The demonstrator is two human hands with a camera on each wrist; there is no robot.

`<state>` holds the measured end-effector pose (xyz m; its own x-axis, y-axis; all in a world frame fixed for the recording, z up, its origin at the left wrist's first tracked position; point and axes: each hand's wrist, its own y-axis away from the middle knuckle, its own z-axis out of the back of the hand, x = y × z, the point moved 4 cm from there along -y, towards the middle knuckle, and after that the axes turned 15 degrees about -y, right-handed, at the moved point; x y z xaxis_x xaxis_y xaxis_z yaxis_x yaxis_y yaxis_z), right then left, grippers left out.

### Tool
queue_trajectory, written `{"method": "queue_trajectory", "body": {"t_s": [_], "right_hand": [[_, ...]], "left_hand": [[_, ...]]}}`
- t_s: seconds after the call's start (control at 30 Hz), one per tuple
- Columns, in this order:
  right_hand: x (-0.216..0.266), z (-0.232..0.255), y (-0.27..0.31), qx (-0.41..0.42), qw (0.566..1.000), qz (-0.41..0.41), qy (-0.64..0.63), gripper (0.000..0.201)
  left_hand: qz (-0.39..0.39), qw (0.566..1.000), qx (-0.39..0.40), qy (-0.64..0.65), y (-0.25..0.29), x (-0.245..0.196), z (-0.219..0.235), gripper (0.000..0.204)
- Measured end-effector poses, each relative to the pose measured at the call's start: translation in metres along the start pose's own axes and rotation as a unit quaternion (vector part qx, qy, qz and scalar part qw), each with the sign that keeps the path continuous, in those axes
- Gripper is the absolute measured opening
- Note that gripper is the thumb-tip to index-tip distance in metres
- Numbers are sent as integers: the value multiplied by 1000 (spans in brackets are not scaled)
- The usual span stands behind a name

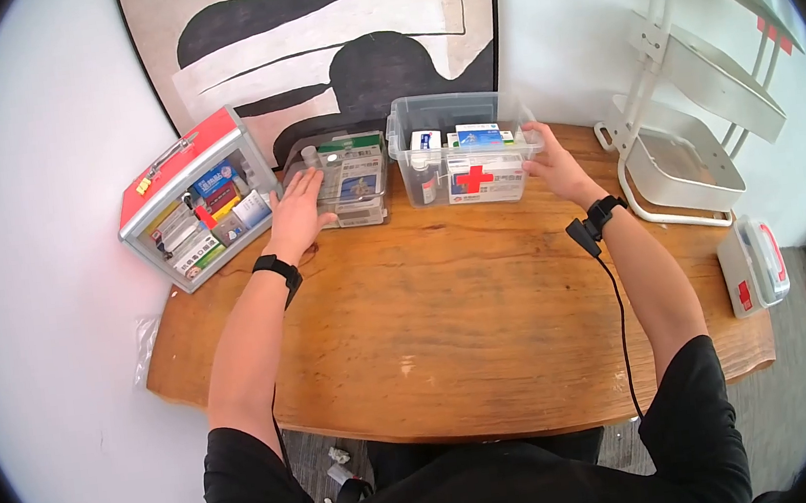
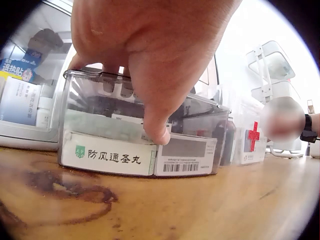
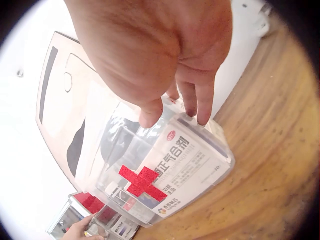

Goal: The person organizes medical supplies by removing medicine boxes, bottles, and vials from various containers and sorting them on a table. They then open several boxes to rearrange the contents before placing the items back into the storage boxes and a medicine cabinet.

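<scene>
My left hand lies with straight, spread fingers over a grey see-through box at the back of the table. Its thumb hangs down in front of the box's front wall in the left wrist view. White and green medicine packs show through that wall. To the right stands a clear plastic bin with a red cross on its front. The bin holds medicine boxes and a small bottle. My right hand grips the bin's right side at the rim, thumb and fingers bent about it.
A red-topped medicine case with filled compartments stands at the left. At the back right is a white tiered rack. A lidded white box sits at the table's right edge. A framed picture leans behind. A cable hangs from my right wrist.
</scene>
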<state>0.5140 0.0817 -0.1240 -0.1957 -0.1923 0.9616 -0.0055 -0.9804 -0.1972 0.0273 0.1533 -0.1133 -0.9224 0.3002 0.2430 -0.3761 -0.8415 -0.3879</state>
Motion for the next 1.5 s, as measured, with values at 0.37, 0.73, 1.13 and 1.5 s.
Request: {"method": "queue_trajectory", "body": {"t_s": [0.37,0.73,1.13,1.5], "right_hand": [[-2,1,0,4,999,44,-29,66],[-5,18,3,2,1000,21,-10,61],[-4,19,7,-7,999,16,49,61],[12,-7,11,-18,998,34,51,65]], "left_hand": [[-143,973,-44,178,-65,-64,26,68],[-169,943,76,275,-131,-109,27,78],[-159,947,-144,240,-115,-88,18,55],[-83,923,-89,365,-98,-72,14,62]]}}
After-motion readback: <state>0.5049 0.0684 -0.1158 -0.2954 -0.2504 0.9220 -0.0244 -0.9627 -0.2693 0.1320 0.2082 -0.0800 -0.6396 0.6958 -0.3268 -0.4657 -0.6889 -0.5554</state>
